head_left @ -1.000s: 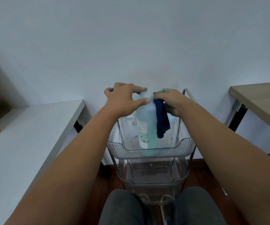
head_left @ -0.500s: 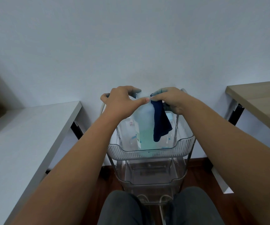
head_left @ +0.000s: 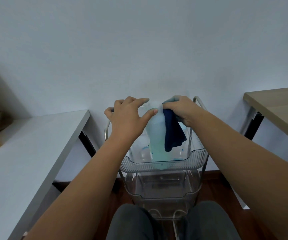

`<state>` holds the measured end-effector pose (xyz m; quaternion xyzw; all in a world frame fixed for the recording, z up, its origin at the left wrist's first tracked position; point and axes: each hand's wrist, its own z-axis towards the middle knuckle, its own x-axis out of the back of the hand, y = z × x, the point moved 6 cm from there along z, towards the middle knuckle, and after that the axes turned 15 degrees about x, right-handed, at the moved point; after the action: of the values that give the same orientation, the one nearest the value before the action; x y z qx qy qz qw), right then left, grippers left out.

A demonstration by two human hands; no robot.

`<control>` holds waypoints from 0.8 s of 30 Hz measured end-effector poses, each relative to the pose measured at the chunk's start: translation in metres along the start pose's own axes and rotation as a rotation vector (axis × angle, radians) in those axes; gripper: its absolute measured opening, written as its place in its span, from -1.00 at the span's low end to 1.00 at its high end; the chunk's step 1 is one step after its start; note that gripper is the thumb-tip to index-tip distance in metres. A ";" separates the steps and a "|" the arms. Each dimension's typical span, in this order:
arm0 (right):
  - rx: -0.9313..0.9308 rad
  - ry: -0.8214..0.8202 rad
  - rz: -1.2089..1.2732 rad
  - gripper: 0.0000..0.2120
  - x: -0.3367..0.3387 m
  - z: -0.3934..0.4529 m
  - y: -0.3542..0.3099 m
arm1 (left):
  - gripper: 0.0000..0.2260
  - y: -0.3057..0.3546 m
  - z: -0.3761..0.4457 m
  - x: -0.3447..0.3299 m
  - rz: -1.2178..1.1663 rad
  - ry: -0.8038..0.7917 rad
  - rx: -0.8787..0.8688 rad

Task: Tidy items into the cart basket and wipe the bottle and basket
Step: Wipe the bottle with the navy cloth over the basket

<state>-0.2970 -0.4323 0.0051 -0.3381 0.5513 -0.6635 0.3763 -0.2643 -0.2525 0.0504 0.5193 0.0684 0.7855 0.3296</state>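
From the head view, a tall translucent plastic bottle (head_left: 157,135), pale blue above and greenish toward its base, stands upright in the clear ribbed plastic top basket (head_left: 162,164) of a metal-framed cart. The left hand (head_left: 128,118) holds the bottle's upper part, thumb curled against its front and fingers over the top. The right hand (head_left: 181,110) pinches a dark navy cloth (head_left: 172,134) against the bottle's shoulder; the cloth hangs down the right side, partly inside the basket
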 end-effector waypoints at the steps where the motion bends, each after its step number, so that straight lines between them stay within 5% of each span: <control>1: 0.012 0.033 0.006 -0.90 -0.001 -0.005 -0.001 | -0.60 0.000 -0.003 0.000 -0.020 -0.008 -0.018; 6: 0.058 0.109 -0.007 -0.87 -0.006 -0.030 -0.001 | -0.57 0.004 0.008 0.010 -0.051 -0.002 -0.011; 15: 0.045 0.012 -0.075 -0.88 0.000 -0.023 -0.005 | -0.56 -0.002 0.011 0.006 -0.202 -0.081 0.095; 21: -0.040 -0.239 -0.018 -0.92 -0.001 0.006 -0.008 | -0.67 0.006 0.012 0.003 -0.207 -0.144 0.086; 24: -0.047 -0.287 -0.016 -0.92 -0.010 0.011 -0.007 | -0.49 0.001 0.005 0.008 0.015 -0.063 0.057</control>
<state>-0.2833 -0.4279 0.0138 -0.4427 0.5046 -0.5981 0.4378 -0.2624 -0.2492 0.0594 0.5534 0.0765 0.7691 0.3104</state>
